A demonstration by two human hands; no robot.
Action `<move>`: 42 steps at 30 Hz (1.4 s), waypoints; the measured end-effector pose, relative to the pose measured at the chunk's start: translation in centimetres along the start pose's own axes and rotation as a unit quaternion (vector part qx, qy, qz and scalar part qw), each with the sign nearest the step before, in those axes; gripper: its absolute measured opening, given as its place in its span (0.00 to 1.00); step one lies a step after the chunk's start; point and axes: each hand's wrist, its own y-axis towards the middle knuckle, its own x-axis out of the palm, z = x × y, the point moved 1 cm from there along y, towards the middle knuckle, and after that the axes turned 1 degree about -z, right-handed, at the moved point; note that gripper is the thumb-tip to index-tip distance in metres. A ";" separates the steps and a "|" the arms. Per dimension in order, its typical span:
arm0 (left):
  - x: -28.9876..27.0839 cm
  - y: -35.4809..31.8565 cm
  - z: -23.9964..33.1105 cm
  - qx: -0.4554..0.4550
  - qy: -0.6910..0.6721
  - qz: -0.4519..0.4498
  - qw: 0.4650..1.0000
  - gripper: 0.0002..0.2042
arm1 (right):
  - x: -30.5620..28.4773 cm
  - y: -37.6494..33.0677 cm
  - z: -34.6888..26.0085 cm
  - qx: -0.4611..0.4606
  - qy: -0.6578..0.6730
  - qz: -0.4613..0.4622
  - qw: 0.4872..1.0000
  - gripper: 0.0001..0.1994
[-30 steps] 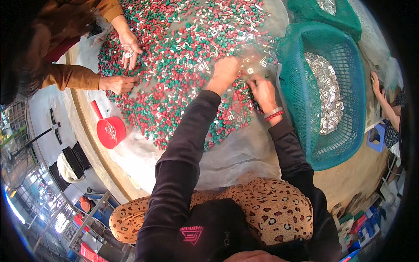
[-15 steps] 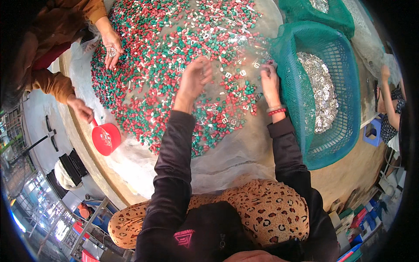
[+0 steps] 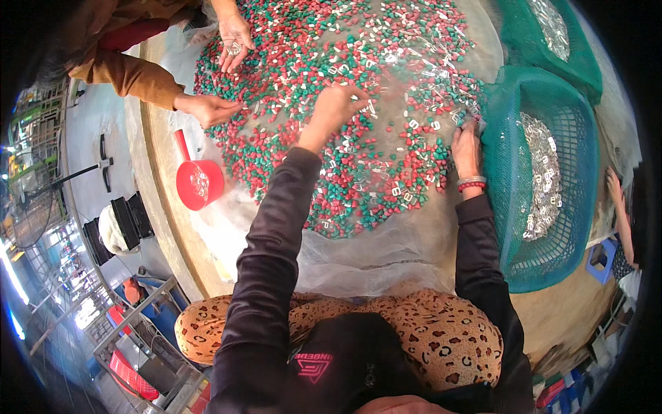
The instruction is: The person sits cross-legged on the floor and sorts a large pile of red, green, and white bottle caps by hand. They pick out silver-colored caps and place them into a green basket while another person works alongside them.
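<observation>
A wide spread of small red and green cone-shaped pieces (image 3: 296, 131) covers the sheet, with pale looped slider buckles (image 3: 436, 125) and thin rods scattered among them. My left hand (image 3: 335, 110) is over the middle of the spread, thumb and fingertips pinched together. A small pale piece shows beside the fingertips; whether they grip it, I cannot tell. Close to the basket's near wall, my right hand (image 3: 467, 153) is low with its fingers curled in; what they hold is hidden. Right of it stands a teal mesh-lined basket (image 3: 509, 241) containing a heap of shiny buckles (image 3: 543, 183).
A co-worker's hand (image 3: 234, 41) at the upper left cups several buckles; their other hand (image 3: 210, 109) reaches over the spread. A red scoop (image 3: 215, 181) holding buckles lies at the left edge. Another mesh-lined basket (image 3: 586, 69) stands behind mine. Thin white sheeting (image 3: 386, 259) lies in front.
The view has shifted, so the spread sits further right. My left hand's blurred fingers are now pinched. The co-worker's hand has let go of the red scoop and moved over the pieces.
</observation>
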 end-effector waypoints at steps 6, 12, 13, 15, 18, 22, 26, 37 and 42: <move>4.8 1.5 -0.8 0.118 0.244 -0.060 0.961 0.10 | 0.9 -0.1 0.9 0.059 0.033 -0.007 0.998 0.19; 3.9 0.6 0.0 0.079 0.240 -0.036 0.967 0.07 | -0.5 -1.0 1.0 0.012 0.223 0.064 0.973 0.10; 3.5 0.3 0.3 0.037 0.163 -0.013 0.986 0.07 | -0.7 -1.3 1.0 0.071 0.183 0.029 0.980 0.12; 2.5 -0.2 0.7 -0.052 -0.101 0.041 0.993 0.09 | -0.7 -1.4 0.7 0.076 0.139 0.018 0.987 0.13; 1.2 -0.6 2.0 -0.090 -0.781 -0.103 0.609 0.10 | -0.7 -1.0 0.2 0.033 0.099 0.044 0.994 0.15; 1.7 -0.1 5.7 -0.035 -0.774 -0.164 0.610 0.12 | -0.3 -1.0 0.0 0.053 0.102 0.001 0.993 0.11; 4.8 3.7 9.8 -0.056 -0.562 -0.172 0.807 0.14 | -0.4 -2.4 0.3 0.055 0.152 0.034 0.986 0.09; 14.6 8.7 13.5 0.081 0.070 -0.067 0.992 0.11 | -2.3 -1.5 -0.9 0.113 0.294 -0.092 0.945 0.05; 12.0 7.5 9.0 -0.031 -0.327 -0.084 0.941 0.08 | -4.5 -1.8 -1.9 0.184 0.837 -0.201 0.474 0.03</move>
